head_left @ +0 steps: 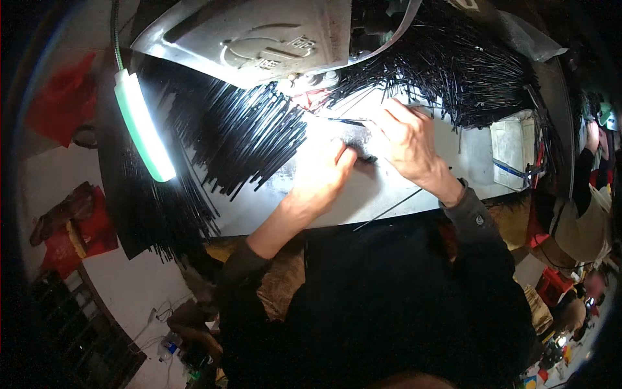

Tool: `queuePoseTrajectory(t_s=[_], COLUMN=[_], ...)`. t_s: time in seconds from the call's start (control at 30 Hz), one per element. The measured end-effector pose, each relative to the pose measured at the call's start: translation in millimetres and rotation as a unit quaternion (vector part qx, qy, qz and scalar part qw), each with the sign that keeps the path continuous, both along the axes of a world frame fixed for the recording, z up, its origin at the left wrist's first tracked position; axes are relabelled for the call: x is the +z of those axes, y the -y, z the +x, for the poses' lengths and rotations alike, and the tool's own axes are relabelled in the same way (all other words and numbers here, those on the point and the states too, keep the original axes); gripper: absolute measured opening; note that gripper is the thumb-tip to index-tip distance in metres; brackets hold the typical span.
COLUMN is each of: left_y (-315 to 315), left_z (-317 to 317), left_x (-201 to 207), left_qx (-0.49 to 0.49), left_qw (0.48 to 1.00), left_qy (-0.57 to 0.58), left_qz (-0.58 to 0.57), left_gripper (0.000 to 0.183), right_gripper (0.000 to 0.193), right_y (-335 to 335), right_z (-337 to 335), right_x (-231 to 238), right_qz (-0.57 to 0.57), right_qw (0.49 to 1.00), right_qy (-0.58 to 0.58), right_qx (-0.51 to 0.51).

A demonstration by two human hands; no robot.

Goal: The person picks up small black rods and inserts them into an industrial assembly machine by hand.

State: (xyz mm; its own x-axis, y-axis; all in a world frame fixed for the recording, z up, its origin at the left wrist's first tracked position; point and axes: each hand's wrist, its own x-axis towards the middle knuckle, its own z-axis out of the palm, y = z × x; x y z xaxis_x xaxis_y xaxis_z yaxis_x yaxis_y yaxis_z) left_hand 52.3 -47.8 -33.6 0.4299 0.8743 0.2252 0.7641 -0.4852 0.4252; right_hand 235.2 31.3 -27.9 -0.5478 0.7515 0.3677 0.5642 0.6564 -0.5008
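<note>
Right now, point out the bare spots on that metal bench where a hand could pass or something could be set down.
Bare metal lies along the near edge of the bench, below both hands, and right of the right hand toward the white box. Crowded: the left rod pile, the right rod heap, and the gap under the machine. A loose rod crosses the near strip.

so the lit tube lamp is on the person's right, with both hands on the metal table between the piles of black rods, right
Not quite: the head view shows the lit tube lamp on the person's left. The rest holds: the left hand and right hand are on the metal table between the piles of black rods.
</note>
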Motion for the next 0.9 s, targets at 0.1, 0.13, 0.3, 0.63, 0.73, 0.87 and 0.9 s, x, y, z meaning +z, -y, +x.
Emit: queuePoseTrajectory(t_s=[0.1, 0.13, 0.3, 0.63, 0.73, 0.87, 0.9], left_y=[-13.8, -18.7, -0.5, 36.7, 48.6, 61.3, 62.7], left_z=[16.4, 19.1, 0.4, -15.3, -15.6, -15.0, -15.0], left_x=[-4.7, -5.8, 19.2, 18.0, 21.1, 17.9, 15.4], left_qx=[0.048, 0.069, 0.163, 0.192, 0.230, 0.231, 0.224], left_qw=[0.998, 0.996, 0.986, 0.974, 0.969, 0.966, 0.968], left_qy=[-0.028, -0.019, 0.021, 0.097, 0.089, 0.114, 0.114], left_qz=[0.015, 0.045, 0.028, 0.064, 0.020, 0.001, 0.004], left_gripper=[0.010, 0.009, 0.014, 0.014, 0.013, 0.012, 0.012], right_gripper=[0.013, 0.017, 0.026, 0.014, 0.013, 0.007, 0.005], right_y=[3.8, 4.4, 36.7, 51.6, 48.0, 37.2, 31.9], right_z=[13.6, 23.7, 76.1, 53.1, 50.5, 49.9, 54.7], right_x=[-0.2, 4.5, 24.1, -3.6, 3.4, 5.9, -1.1], right_qz=[-0.012, -0.007, -0.125, 0.035, -0.021, -0.046, -0.001], right_qw=[0.998, 0.998, 0.992, 0.993, 0.992, 0.994, 0.996], right_qy=[-0.035, -0.048, -0.001, 0.085, 0.101, 0.057, 0.061], right_qx=[-0.043, -0.038, 0.003, 0.069, 0.074, 0.080, 0.057])
